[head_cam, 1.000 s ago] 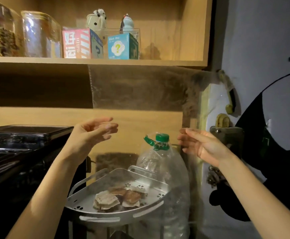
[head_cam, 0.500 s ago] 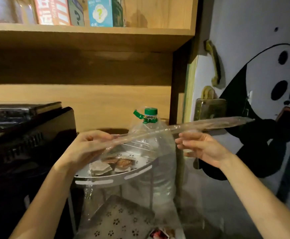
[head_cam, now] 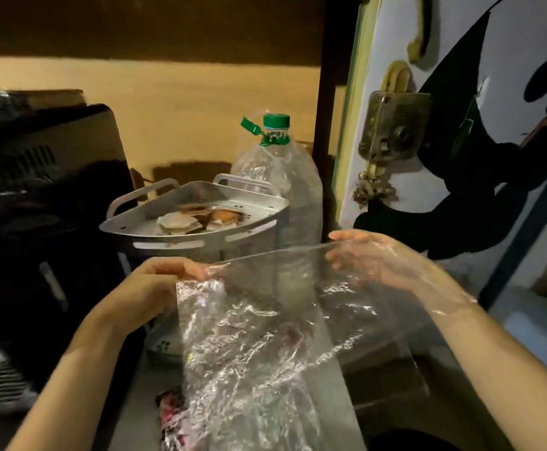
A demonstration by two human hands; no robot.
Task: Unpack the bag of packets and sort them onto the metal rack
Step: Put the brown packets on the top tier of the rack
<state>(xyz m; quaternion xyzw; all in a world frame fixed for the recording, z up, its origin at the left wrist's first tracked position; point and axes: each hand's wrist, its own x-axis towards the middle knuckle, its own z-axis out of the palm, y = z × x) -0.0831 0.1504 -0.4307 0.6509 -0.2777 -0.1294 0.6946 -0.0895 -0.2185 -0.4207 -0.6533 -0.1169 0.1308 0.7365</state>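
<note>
A clear plastic bag (head_cam: 265, 336) hangs in front of me, stretched between both hands. My left hand (head_cam: 154, 284) pinches its upper left corner. My right hand (head_cam: 373, 258) holds the upper right edge, seen through the plastic. Behind the bag stands the metal rack, whose top tray (head_cam: 167, 239) carries a few pale and brown packets (head_cam: 197, 219). A lower perforated tray (head_cam: 161, 345) shows under my left hand. A dark red packet (head_cam: 171, 405) lies low down, at the bag's bottom left.
A large clear bottle with a green cap (head_cam: 285, 177) stands right behind the rack. A black appliance (head_cam: 44, 203) fills the left side. To the right is a door with a brass lock (head_cam: 392, 125) and a panda picture (head_cam: 500, 125).
Both hands have come down from shelf height with the bag, which now hangs low in front of the rack. My view has tilted down, so the wooden shelf is out of sight.
</note>
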